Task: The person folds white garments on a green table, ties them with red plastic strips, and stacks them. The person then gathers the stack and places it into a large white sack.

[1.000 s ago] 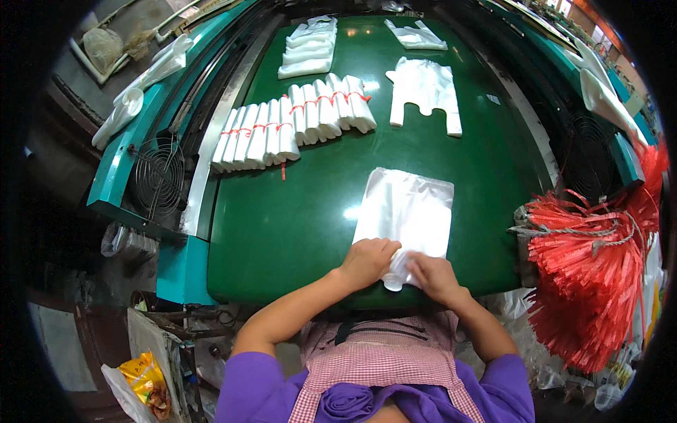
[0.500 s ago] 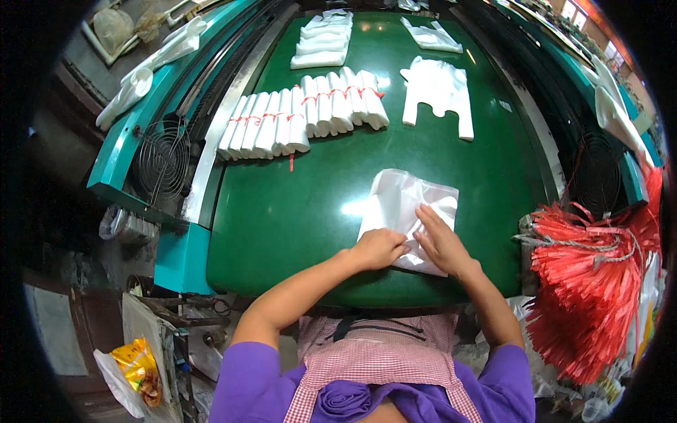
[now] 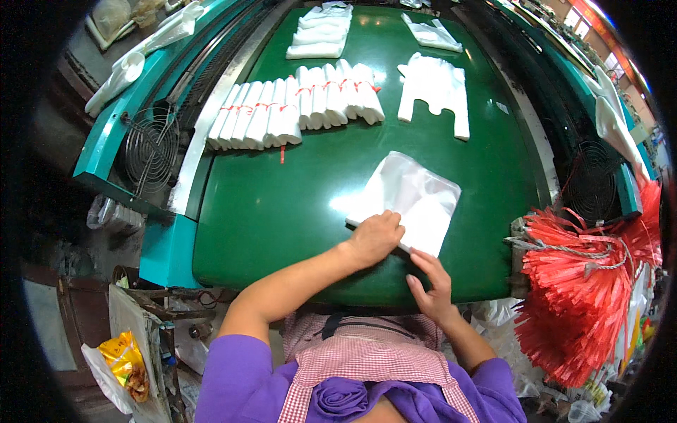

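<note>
1. one flat plastic stack (image 3: 423, 194) lies on the green table (image 3: 282, 204) at the person's one o'clock.
2. left hand (image 3: 377, 236) curls closed on its eight o'clock edge, probably steadying the layers.
3. right hand (image 3: 431, 283) is open, fingertips at the six o'clock corner, perhaps squaring it.
4. tied bundles (image 3: 317, 106) sit at its ten o'clock, apparently out of the way.

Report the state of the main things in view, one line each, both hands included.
Shiny white plastic stack: mostly flat, no tie showing.
Bare left hand: fingers curled on the stack's near edge.
Bare right hand: open, thumb apart from fingers.
Rolled white plastic bundles: tied in red.
Nearer white plastic bag with handles: spread flat.
Long red plastic strips: bunched, tied, hanging.
</note>
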`<action>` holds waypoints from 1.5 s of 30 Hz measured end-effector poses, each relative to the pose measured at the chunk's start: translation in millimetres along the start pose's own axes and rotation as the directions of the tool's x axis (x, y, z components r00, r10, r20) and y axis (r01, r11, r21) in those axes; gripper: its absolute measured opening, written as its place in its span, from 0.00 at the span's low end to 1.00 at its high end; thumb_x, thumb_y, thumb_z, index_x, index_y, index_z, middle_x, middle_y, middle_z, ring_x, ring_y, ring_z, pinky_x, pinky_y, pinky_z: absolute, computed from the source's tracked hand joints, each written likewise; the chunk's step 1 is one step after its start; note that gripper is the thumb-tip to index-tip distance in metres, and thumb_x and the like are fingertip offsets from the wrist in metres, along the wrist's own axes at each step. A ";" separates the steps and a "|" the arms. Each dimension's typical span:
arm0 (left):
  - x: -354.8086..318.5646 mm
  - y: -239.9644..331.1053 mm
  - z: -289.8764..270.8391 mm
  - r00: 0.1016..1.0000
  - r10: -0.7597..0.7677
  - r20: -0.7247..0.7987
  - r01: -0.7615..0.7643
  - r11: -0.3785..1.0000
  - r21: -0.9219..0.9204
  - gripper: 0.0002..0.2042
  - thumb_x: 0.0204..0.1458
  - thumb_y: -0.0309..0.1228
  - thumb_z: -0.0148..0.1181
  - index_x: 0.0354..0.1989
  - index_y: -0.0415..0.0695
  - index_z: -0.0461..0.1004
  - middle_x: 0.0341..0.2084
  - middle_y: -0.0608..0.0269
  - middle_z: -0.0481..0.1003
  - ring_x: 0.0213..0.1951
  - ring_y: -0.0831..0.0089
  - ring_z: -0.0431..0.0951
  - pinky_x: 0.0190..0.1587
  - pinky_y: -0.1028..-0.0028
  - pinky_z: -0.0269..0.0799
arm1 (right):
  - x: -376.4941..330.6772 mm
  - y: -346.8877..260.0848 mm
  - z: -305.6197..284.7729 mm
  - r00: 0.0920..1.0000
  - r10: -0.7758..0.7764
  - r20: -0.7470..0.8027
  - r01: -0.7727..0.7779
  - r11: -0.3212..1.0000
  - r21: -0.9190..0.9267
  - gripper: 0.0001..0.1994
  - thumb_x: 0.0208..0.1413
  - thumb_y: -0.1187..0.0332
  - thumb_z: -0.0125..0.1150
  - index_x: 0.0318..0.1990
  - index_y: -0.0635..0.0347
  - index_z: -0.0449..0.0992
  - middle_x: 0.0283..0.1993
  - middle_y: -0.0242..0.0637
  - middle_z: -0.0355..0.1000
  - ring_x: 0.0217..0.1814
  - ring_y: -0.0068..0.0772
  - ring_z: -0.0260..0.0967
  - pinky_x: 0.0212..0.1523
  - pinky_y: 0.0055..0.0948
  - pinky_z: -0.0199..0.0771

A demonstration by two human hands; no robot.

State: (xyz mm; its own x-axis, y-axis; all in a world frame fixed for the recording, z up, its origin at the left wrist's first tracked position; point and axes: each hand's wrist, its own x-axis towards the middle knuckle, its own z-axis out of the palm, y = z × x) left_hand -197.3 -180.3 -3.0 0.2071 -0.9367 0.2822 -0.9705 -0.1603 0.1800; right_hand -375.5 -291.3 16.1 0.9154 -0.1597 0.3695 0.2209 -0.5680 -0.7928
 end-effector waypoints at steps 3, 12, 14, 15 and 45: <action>5.6 -20.3 1.3 0.998 -0.068 0.000 0.066 0.962 -0.264 0.09 0.41 0.25 0.57 0.33 0.41 0.71 0.33 0.55 0.70 0.38 0.55 0.72 0.38 0.62 0.72 | -22.2 0.5 7.6 0.810 0.534 0.244 -0.517 0.450 0.728 0.25 0.59 0.65 0.55 0.59 0.70 0.59 0.59 0.52 0.63 0.60 0.46 0.64 0.56 0.36 0.68; -59.3 -15.7 -39.0 0.931 0.265 0.251 -0.130 0.882 -0.453 0.11 0.44 0.28 0.60 0.37 0.46 0.73 0.52 0.60 0.68 0.59 0.56 0.62 0.60 0.50 0.53 | 34.4 44.4 -16.1 0.865 0.423 0.272 -0.472 0.496 0.729 0.32 0.41 0.91 0.45 0.59 0.64 0.64 0.58 0.50 0.66 0.60 0.41 0.65 0.60 0.40 0.66; -57.4 -26.6 -43.2 0.937 0.176 0.301 -0.022 0.891 -0.454 0.11 0.44 0.30 0.60 0.38 0.49 0.74 0.51 0.62 0.69 0.56 0.57 0.66 0.60 0.49 0.52 | 27.2 42.1 -10.6 0.958 -0.052 0.282 -0.026 0.963 0.267 0.31 0.40 0.92 0.44 0.56 0.60 0.70 0.60 0.47 0.65 0.62 0.42 0.62 0.63 0.42 0.61; -51.8 -29.0 -41.3 0.878 0.124 0.463 0.116 0.882 -0.457 0.10 0.44 0.33 0.60 0.36 0.52 0.74 0.43 0.62 0.73 0.49 0.60 0.71 0.60 0.50 0.51 | 28.7 33.2 -11.2 0.911 -0.108 0.398 0.072 0.992 0.104 0.26 0.44 0.88 0.48 0.51 0.56 0.74 0.61 0.44 0.64 0.64 0.46 0.60 0.65 0.43 0.56; -7.7 -28.9 -46.7 0.947 -0.212 0.243 0.239 0.967 -0.085 0.10 0.50 0.34 0.59 0.37 0.42 0.75 0.35 0.53 0.73 0.39 0.55 0.73 0.41 0.62 0.70 | 72.8 59.6 -23.1 0.916 0.376 0.137 -0.346 0.916 -0.201 0.16 0.50 0.56 0.60 0.37 0.61 0.77 0.30 0.44 0.75 0.34 0.45 0.73 0.36 0.38 0.71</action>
State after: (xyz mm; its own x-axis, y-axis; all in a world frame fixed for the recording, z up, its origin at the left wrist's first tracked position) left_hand -165.1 -153.9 33.6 0.3722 -0.9281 0.0002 -0.8789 -0.3524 0.3215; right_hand -303.5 -355.3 7.0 0.9680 -0.2497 -0.0258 -0.1821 -0.6277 -0.7569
